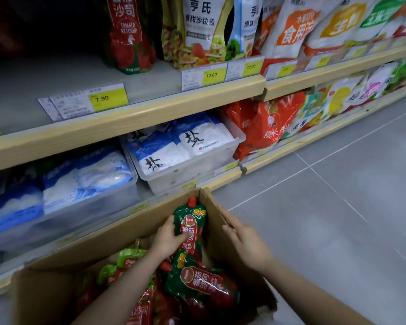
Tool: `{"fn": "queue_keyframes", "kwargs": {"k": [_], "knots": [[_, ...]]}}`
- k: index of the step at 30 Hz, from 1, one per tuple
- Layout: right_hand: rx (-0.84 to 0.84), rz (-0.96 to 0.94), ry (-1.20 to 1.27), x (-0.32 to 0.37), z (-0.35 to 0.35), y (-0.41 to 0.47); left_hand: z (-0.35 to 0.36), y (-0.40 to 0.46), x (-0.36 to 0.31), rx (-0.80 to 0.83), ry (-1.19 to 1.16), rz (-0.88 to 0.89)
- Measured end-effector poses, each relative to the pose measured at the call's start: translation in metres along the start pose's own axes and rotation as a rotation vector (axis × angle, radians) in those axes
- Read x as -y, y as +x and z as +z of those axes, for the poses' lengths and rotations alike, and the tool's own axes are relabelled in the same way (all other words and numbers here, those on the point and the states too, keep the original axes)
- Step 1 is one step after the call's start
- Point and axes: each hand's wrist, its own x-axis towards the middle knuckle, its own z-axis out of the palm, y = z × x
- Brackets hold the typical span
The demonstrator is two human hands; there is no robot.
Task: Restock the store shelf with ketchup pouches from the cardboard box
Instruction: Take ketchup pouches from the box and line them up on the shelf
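Lifting out one pouch (189, 227) is the step in hand: it is gripped at mid-body by the left hand (167, 239), fingers closed around it, cap up, at the far corner of the box (108, 233). The right hand (243, 240) is laid flat and open on the box's right flap, holding nothing. More pouches are heaped inside the box. A bare stretch of shelf (56, 78) is seen above the 7.90 tag (108, 99), left of the one standing ketchup pouch (128, 34); that gap is judged the target. The pouch is best raised straight up, kept upright, the flap being steadied meanwhile.
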Motion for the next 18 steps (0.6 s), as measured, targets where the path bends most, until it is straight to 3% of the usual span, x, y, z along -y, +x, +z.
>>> {"fn": "queue_keyframes", "kwargs": {"k": [6,18], "knots": [[-0.004,-0.012,0.033,-0.002,0.001,0.001,0.002,-0.002,0.000,0.008,-0.150,0.006],[0.001,-0.096,0.000,0.026,-0.014,0.007,-0.039,-0.033,-0.062,-0.224,-0.269,0.225]]}}
